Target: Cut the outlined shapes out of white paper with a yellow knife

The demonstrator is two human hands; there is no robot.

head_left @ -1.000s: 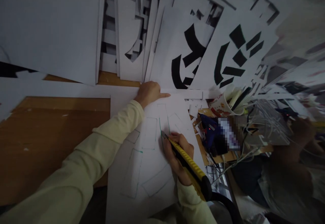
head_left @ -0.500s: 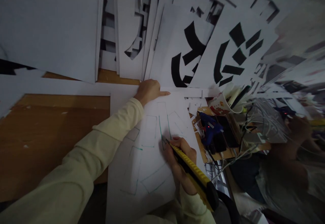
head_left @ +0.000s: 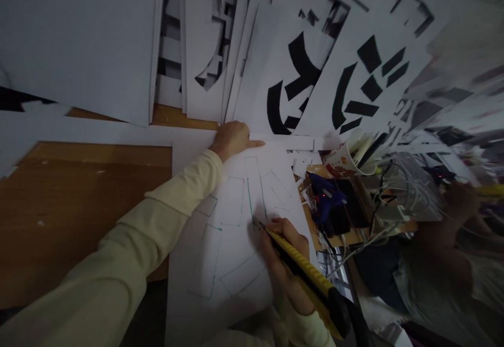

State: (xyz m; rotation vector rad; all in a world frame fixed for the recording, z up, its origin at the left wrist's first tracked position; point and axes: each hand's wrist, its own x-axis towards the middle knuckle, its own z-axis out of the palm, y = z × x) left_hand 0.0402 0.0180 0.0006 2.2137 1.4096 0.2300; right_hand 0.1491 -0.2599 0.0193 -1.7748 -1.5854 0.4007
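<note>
In my right hand (head_left: pixel 289 258) is a yellow and black utility knife (head_left: pixel 303 268), its blade tip touching a white board (head_left: pixel 197 321). The tip sits at the lower end of a long green line, inside one of several outlined shapes drawn there. My left hand (head_left: pixel 233 139) rests on the far edge of this board, with one digit stretched out to the right; its other fingers are bent away and partly hidden. Both hands are apart, the left one farther from me.
Boards with black cut-out shapes (head_left: pixel 301 55) stand behind. On the right are a blue glue gun (head_left: pixel 326 195), a paper cup (head_left: pixel 346 158) with tools, and tangled cables (head_left: pixel 394 189). A co-worker's arm (head_left: pixel 449 242) shows at far right. Brown tabletop (head_left: pixel 86 216) lies left.
The knife and my right hand have moved slightly toward me and to the right, with the blade tip lower along the green line. My left hand stays in place.
</note>
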